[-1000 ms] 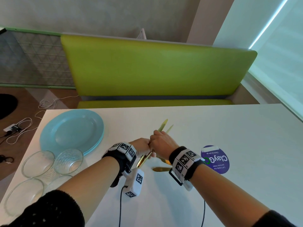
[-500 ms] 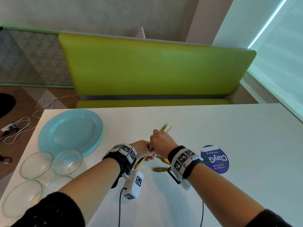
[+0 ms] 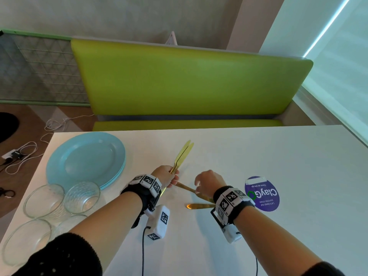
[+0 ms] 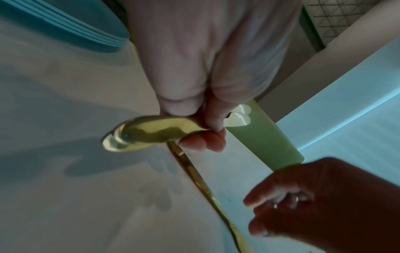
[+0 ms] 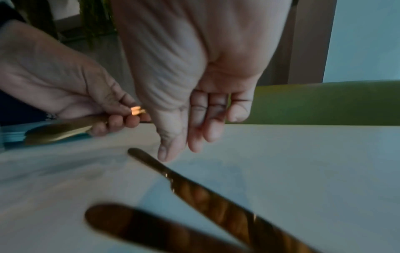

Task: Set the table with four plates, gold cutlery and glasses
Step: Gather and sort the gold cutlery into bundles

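Observation:
My left hand point(image 3: 170, 176) grips a bundle of gold cutlery point(image 3: 183, 154) whose flat ends point away toward the bench. In the left wrist view a spoon bowl point(image 4: 147, 133) juts out below the curled fingers point(image 4: 203, 138). My right hand point(image 3: 200, 185) hovers open and holds nothing, its fingers point(image 5: 194, 130) relaxed just above a gold knife point(image 5: 194, 186) lying on the white table point(image 3: 278, 156). A second gold knife point(image 3: 199, 206) lies nearer to me. A stack of light blue plates point(image 3: 85, 162) sits at the far left, with glass bowls point(image 3: 43, 198) in front of it.
A round purple sticker point(image 3: 262, 194) lies on the table right of my right wrist. A green bench point(image 3: 189, 82) runs along the far edge. Cables point(image 3: 22, 154) lie on the floor to the left. A window is on the right.
The hands were joined at the cutlery bundle. My right hand has let go and drawn back to the right; my left hand keeps the bundle and has shifted slightly left.

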A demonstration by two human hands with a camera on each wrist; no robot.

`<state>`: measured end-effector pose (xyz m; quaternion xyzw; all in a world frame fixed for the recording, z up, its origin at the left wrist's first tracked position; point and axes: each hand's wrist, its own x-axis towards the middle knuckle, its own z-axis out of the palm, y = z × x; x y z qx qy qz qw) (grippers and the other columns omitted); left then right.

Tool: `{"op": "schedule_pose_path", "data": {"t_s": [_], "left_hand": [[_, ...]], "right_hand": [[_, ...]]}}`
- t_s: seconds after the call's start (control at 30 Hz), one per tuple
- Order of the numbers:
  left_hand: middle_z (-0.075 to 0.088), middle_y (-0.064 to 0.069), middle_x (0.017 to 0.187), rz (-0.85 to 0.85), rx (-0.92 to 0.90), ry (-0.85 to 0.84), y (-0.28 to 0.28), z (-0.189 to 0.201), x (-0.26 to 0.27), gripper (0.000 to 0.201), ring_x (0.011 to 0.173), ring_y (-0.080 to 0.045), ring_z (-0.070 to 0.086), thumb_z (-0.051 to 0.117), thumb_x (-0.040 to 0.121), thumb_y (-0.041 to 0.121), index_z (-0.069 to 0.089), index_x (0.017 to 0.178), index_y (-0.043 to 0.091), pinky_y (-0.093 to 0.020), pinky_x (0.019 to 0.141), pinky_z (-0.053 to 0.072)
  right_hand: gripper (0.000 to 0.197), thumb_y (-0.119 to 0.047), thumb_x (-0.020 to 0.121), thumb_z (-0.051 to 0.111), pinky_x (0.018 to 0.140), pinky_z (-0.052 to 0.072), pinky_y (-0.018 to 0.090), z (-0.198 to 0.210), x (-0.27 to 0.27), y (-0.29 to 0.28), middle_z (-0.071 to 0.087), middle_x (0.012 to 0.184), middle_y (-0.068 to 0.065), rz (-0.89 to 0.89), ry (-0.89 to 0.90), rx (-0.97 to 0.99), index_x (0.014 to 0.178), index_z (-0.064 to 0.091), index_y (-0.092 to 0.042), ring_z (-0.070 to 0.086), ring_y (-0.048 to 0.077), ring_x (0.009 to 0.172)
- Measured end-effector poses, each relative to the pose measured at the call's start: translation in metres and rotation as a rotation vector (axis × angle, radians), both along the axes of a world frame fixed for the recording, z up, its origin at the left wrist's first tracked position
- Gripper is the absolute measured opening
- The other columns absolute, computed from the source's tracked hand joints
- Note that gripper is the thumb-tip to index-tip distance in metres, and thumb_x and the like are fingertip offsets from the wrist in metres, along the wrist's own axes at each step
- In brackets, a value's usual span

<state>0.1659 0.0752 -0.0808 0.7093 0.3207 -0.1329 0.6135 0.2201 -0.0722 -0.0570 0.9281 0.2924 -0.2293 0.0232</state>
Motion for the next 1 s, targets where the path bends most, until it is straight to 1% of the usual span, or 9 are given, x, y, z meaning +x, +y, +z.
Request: {"op": "schedule_pose_path", "data": {"t_s": [0.1, 0.17, 0.33, 0.47, 0.6, 0.7, 0.77, 0.87, 1.0], "left_hand": [[0.052, -0.002, 0.070, 0.018, -0.020, 0.011, 0.006, -0.001, -0.001, 0.032, 0.057, -0.012, 0.047, 0.030, 0.097, -0.002, 0.052, 0.077, 0.012, -0.019, 0.052, 0.037], [0.052, -0.002, 0.070, 0.025, -0.020, 0.013, 0.007, -0.001, -0.002, 0.034, 0.057, -0.012, 0.047, 0.031, 0.098, -0.002, 0.051, 0.074, 0.013, -0.019, 0.052, 0.037], [0.052, -0.002, 0.070, 0.035, -0.035, 0.007, 0.008, -0.002, -0.004, 0.031, 0.056, -0.011, 0.045, 0.032, 0.099, 0.000, 0.052, 0.078, 0.012, -0.018, 0.051, 0.037], [0.051, 0.000, 0.070, 0.057, -0.020, -0.002, 0.010, -0.001, 0.000, 0.026, 0.057, -0.010, 0.046, 0.032, 0.099, 0.002, 0.052, 0.085, 0.011, -0.018, 0.051, 0.039], [0.049, 0.000, 0.070, 0.048, -0.028, 0.007, 0.011, 0.000, 0.000, 0.023, 0.057, -0.010, 0.045, 0.030, 0.098, 0.001, 0.050, 0.090, 0.009, -0.019, 0.052, 0.038], [0.046, -0.002, 0.068, 0.040, -0.063, 0.021, 0.011, 0.000, 0.001, 0.028, 0.056, -0.012, 0.042, 0.028, 0.098, 0.000, 0.049, 0.082, 0.011, -0.019, 0.051, 0.035], [0.047, -0.001, 0.068, 0.036, -0.059, 0.024, 0.012, 0.000, 0.001, 0.031, 0.056, -0.013, 0.042, 0.029, 0.097, 0.000, 0.048, 0.077, 0.014, -0.020, 0.052, 0.036], [0.047, -0.001, 0.068, 0.032, -0.056, 0.019, 0.014, 0.000, 0.001, 0.028, 0.056, -0.013, 0.043, 0.030, 0.096, 0.000, 0.049, 0.080, 0.013, -0.021, 0.053, 0.036], [0.047, -0.001, 0.068, 0.027, -0.054, 0.017, 0.015, 0.000, 0.002, 0.027, 0.056, -0.014, 0.043, 0.030, 0.095, -0.001, 0.049, 0.081, 0.013, -0.022, 0.054, 0.036]], "right_hand": [[0.032, -0.034, 0.087, 0.063, 0.091, 0.049, 0.029, -0.011, -0.007, -0.002, 0.064, 0.117, 0.001, -0.042, 0.014, -0.034, 0.116, 0.065, -0.022, 0.060, 0.020, 0.109], [0.030, -0.033, 0.090, 0.059, 0.089, 0.051, 0.030, -0.015, -0.011, 0.000, 0.066, 0.115, 0.002, -0.039, 0.002, -0.052, 0.116, 0.066, -0.021, 0.062, 0.021, 0.107], [0.028, -0.013, 0.093, 0.047, 0.082, 0.051, 0.031, -0.019, -0.016, 0.009, 0.066, 0.110, 0.007, 0.004, -0.050, -0.089, 0.113, 0.066, -0.015, 0.063, 0.025, 0.102], [0.029, -0.011, 0.092, 0.044, 0.075, 0.047, 0.029, -0.021, -0.018, 0.017, 0.066, 0.108, 0.007, 0.103, -0.093, -0.123, 0.112, 0.066, -0.014, 0.063, 0.025, 0.099], [0.027, -0.010, 0.092, 0.042, 0.079, 0.046, 0.031, -0.025, -0.022, 0.023, 0.066, 0.106, 0.008, 0.218, -0.166, -0.138, 0.107, 0.065, -0.010, 0.062, 0.026, 0.099], [0.023, -0.010, 0.092, 0.046, 0.081, 0.044, 0.033, -0.028, -0.025, 0.026, 0.066, 0.105, 0.009, 0.294, -0.204, -0.140, 0.104, 0.064, -0.007, 0.060, 0.027, 0.099], [0.021, -0.011, 0.092, 0.047, 0.080, 0.044, 0.032, -0.027, -0.023, 0.029, 0.066, 0.105, 0.010, 0.285, -0.201, -0.131, 0.104, 0.064, -0.007, 0.060, 0.027, 0.099], [0.024, -0.015, 0.093, 0.045, 0.078, 0.046, 0.032, -0.026, -0.021, 0.032, 0.066, 0.105, 0.011, 0.234, -0.167, -0.104, 0.104, 0.064, -0.008, 0.061, 0.028, 0.098], [0.030, -0.024, 0.091, 0.048, 0.088, 0.049, 0.034, -0.025, -0.019, 0.032, 0.066, 0.111, 0.008, 0.240, -0.092, -0.048, 0.114, 0.065, -0.014, 0.061, 0.027, 0.104]]}}
